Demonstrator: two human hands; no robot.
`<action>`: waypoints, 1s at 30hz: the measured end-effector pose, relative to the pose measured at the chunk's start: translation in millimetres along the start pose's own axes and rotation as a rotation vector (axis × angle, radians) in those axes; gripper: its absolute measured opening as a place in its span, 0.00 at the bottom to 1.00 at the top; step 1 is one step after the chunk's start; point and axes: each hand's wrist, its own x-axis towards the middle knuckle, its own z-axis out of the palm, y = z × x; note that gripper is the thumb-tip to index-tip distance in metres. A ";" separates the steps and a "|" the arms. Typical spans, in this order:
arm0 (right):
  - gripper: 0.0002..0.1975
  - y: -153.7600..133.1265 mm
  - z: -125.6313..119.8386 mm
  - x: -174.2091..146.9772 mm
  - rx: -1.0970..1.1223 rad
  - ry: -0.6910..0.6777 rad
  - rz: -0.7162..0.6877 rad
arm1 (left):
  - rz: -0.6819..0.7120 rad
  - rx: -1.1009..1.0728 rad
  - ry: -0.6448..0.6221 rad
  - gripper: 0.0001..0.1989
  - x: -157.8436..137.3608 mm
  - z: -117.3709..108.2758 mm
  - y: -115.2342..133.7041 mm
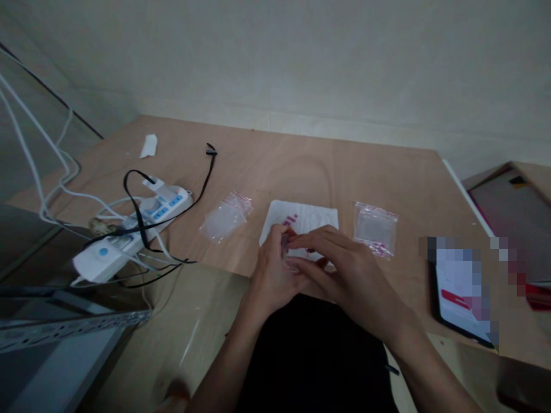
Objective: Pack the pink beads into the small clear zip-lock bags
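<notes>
My left hand (275, 267) is closed around a small clear plastic bag (284, 246) at the table's front edge. From the other side my right hand (340, 258) reaches over, index finger and thumb at the bag's edge. Between the hands the bag is mostly hidden. Just behind them lies a white paper sheet (316, 215) with small pink-red pieces (290, 219) on it. To its left rest clear zip bags with red seals (226, 218). On the right is another clear zip bag (376, 228) with pinkish pieces at its lower end.
A white power strip (172, 201) with tangled white and black cables covers the table's left part. A white scrap (148, 145) lies behind it. On the right is a phone or tablet (460, 298), partly blurred out. A wall bounds the wooden table (361, 166).
</notes>
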 end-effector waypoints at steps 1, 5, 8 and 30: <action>0.07 1.8 0.1 -1.9 -0.020 0.009 -0.004 | -0.013 -0.001 0.024 0.29 -1.1 -0.2 -1.2; 0.05 12.2 -3.2 -6.5 -0.020 -0.041 0.063 | -0.069 -0.038 0.062 0.34 -6.1 -3.0 -0.6; 0.07 21.7 -9.8 -7.6 0.041 -0.055 0.125 | -0.055 -0.135 -0.016 0.30 -8.5 -8.9 6.5; 0.07 25.7 5.6 -26.7 0.696 0.387 0.514 | -0.167 -0.254 0.187 0.06 -13.2 -4.4 24.3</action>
